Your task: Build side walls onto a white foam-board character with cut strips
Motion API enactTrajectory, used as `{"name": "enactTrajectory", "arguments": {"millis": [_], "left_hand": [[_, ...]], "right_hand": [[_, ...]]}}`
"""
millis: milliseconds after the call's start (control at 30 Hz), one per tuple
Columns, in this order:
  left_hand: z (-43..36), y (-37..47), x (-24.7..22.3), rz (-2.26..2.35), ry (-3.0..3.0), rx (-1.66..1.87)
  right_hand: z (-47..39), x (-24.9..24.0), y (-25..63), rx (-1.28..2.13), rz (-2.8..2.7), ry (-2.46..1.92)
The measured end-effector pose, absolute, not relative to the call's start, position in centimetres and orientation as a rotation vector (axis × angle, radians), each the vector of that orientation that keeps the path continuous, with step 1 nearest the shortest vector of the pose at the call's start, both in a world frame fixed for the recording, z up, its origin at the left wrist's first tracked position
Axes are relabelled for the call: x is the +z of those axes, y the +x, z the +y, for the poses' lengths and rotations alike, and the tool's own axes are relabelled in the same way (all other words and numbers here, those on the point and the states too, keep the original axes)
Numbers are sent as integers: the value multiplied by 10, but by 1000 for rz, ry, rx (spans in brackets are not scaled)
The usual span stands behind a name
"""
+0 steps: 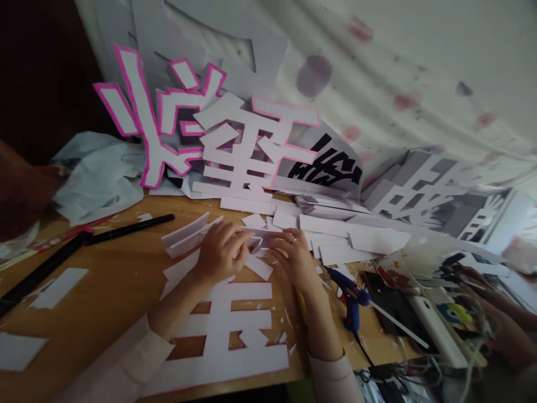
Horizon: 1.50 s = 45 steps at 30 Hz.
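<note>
Blue glue gun [351, 294] lies beside right hand [296, 254], which, with left hand [221, 251], apparently pinches a white strip [262, 237].

The left hand [220, 253] and right hand [295, 258] are bare (a small glint [295, 239] on one right finger is too tiny to make out). Both sleeves [121, 364] are pale pink, plain and loose, their straight cuffs [156, 337] stopping well short of the hands.

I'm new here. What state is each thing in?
Left bare hand: fingers bent, hold unclear
Right bare hand: fingers bent, hold unclear
White cutout with reddish edges: lying flat
White cutout with pink edges: standing, partly hidden
Blue plastic glue gun: white stick protruding
Pale plastic bag: crumpled
Slim black rod: lying down
</note>
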<state>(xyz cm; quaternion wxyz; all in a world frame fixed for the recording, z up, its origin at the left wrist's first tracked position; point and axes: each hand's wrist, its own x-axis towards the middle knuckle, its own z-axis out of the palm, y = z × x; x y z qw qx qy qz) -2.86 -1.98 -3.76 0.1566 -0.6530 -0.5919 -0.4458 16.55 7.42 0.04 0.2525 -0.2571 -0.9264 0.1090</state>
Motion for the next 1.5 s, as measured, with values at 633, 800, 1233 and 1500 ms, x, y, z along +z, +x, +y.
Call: {"name": "enactTrajectory", "arguments": {"millis": [633, 800, 1233, 1500], "left_hand": [[-24, 3, -56, -2412, -2170, -797], [-24, 4, -59, -2401, -2139, -857], [-23, 1, -61, -2419, -2108, -1050], [-22, 1, -61, -2369, -2118, -1057]], "right_hand": [[71, 13, 163, 448, -2616, -705], [70, 14, 162, 464, -2617, -718], [67, 18, 160, 405, -2704, -780], [65, 19, 161, 395, -2718, -836]]}}
